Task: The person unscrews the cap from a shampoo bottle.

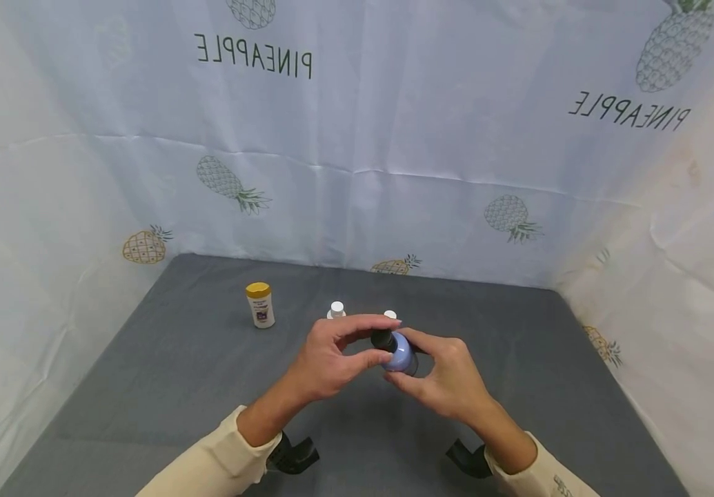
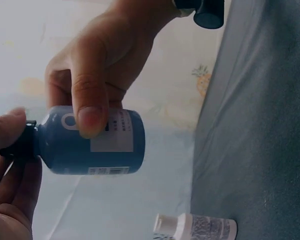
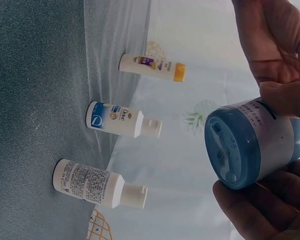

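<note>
Above the middle of the grey table [image 1: 164,386], both hands hold a small blue bottle [image 1: 403,357] on its side. My right hand [image 1: 423,370] grips its body, with the thumb [image 2: 90,107] across the white label. My left hand [image 1: 377,340] pinches the black cap [image 1: 383,338], which is on the neck and points left. The left wrist view shows the blue bottle [image 2: 92,143] with my left fingers [image 2: 7,132] around its cap [image 2: 21,146]. In the right wrist view, the bottle's round base [image 3: 234,150] faces the camera, with right fingers [image 3: 262,207] under it.
A small bottle with a yellow cap [image 1: 260,304] stands at the back left. Two small white-capped bottles [image 1: 336,310] [image 1: 390,315] stand just behind the hands. One is a Dove bottle [image 3: 115,119]. Pineapple-print cloth walls [image 1: 394,172] enclose the table on three sides.
</note>
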The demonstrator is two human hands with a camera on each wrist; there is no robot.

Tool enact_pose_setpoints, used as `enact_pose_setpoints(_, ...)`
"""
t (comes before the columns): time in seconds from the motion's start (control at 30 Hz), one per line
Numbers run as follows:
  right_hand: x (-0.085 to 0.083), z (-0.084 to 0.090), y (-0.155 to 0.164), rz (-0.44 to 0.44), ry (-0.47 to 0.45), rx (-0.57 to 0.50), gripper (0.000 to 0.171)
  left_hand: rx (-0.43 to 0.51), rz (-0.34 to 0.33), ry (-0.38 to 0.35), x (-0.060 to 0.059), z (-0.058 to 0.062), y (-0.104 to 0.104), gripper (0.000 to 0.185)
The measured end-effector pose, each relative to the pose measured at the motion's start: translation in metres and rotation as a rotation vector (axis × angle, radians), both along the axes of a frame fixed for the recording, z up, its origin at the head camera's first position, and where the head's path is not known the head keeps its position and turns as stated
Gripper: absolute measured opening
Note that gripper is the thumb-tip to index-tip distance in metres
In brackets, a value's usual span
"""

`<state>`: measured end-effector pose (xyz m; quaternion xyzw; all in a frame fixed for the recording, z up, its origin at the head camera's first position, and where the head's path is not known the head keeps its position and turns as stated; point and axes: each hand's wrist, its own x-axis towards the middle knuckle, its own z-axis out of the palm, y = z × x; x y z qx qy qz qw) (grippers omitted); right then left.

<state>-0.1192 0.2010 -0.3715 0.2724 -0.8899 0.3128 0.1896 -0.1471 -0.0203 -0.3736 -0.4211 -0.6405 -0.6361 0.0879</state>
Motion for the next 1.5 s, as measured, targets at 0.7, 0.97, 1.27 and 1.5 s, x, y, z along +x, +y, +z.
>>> enact_pose_setpoints(0.7, 0.0002, 0.0002, -0.0006, -0.009, 0.005, 0.007, 0.052, -0.03, 0.045, 0.05, 0.0014, 0.0009, -0.002, 0.044)
enact_pose_setpoints(0.97, 0.0003, -0.0003, -0.0004, -0.009, 0.005, 0.006, 0.054, -0.016, 0.021, 0.088, -0.0005, 0.0011, -0.0019, 0.035)
enact_pose_setpoints(1.27, 0.0004, -0.0005, -0.0018, 0.007, 0.018, 0.001, 0.053, -0.017, 0.124, 0.155, -0.0009, -0.0026, 0.0017, 0.041)
enact_pose_setpoints(1.5, 0.0004, -0.0029, -0.0001, 0.0, 0.028, 0.003, 0.057, -0.086, 0.068, 0.137, 0.0007, 0.0, -0.0017, 0.047)
